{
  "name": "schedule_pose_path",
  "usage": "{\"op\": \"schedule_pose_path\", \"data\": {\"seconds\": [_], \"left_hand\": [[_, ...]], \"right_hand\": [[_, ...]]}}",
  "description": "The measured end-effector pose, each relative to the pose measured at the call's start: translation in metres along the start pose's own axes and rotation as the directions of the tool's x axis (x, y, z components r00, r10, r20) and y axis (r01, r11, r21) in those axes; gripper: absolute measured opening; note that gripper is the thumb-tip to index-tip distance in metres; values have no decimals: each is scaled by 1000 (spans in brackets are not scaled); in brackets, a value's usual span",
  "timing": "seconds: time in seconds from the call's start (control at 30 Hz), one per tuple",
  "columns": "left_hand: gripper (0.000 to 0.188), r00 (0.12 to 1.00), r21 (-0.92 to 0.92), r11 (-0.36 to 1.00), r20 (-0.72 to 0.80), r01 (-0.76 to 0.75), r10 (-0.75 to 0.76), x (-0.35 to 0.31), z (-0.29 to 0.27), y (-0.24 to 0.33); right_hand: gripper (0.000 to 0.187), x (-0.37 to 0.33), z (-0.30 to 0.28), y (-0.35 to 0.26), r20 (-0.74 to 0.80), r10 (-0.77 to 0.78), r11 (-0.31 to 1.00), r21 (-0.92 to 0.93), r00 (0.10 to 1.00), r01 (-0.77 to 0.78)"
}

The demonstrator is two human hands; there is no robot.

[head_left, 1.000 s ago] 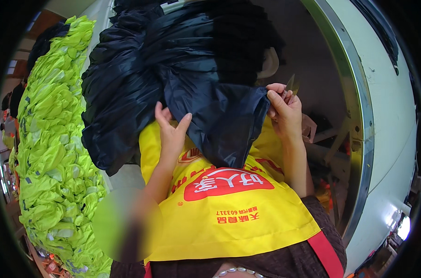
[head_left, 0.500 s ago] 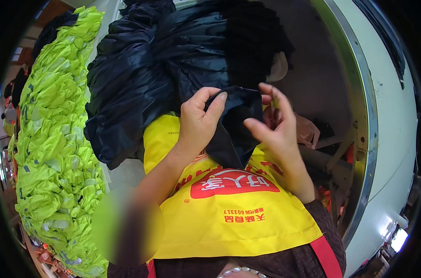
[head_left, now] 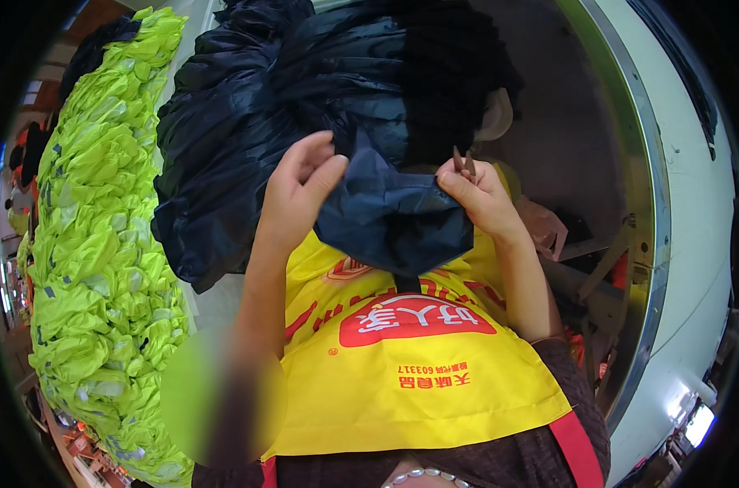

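Note:
A piece of dark navy fabric (head_left: pixel 402 220) hangs in front of me over my lap, joined to the large navy heap. My right hand (head_left: pixel 485 195) pinches its upper right edge between thumb and fingers. Two short brown pointed tips (head_left: pixel 462 160) stick up from that same hand; they look like small thread snips, mostly hidden by the fingers. My left hand (head_left: pixel 298 187) is beside the fabric's left side, thumb and forefinger apart, its other fingers curled, with nothing visible between them.
A big gathered heap of navy garments (head_left: pixel 329 81) lies ahead. Bright yellow-green garments (head_left: pixel 109 244) pile up along the left. At right runs a pale table (head_left: pixel 695 268) with a metal edge. I wear a yellow apron (head_left: pixel 418 415).
My left hand has let go of the fabric and moved left. My right hand, loose before, now grips the edge. The fabric has spread wider.

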State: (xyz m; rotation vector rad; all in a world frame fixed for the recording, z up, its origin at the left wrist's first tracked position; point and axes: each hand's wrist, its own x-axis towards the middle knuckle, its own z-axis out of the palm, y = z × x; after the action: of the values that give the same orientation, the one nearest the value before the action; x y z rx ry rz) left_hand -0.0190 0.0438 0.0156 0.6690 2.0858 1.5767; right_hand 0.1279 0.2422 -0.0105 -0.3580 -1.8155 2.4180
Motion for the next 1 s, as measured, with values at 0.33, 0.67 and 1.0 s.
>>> {"op": "schedule_pose_path", "data": {"seconds": [0.33,0.67,1.0], "left_hand": [[12,892,-486,841,451,239,7,-1,19,-3],[9,878,-615,632,396,471,-270,-19,26,-3],[7,874,-623,620,410,478,-262,-18,37,3]], "right_hand": [[20,-11,4,-10,78,45,985,-168,996,-32],[26,-4,-5,-6,-85,-297,786,-587,951,194],[20,-7,27,-20,194,-589,313,-840,785,442]]}}
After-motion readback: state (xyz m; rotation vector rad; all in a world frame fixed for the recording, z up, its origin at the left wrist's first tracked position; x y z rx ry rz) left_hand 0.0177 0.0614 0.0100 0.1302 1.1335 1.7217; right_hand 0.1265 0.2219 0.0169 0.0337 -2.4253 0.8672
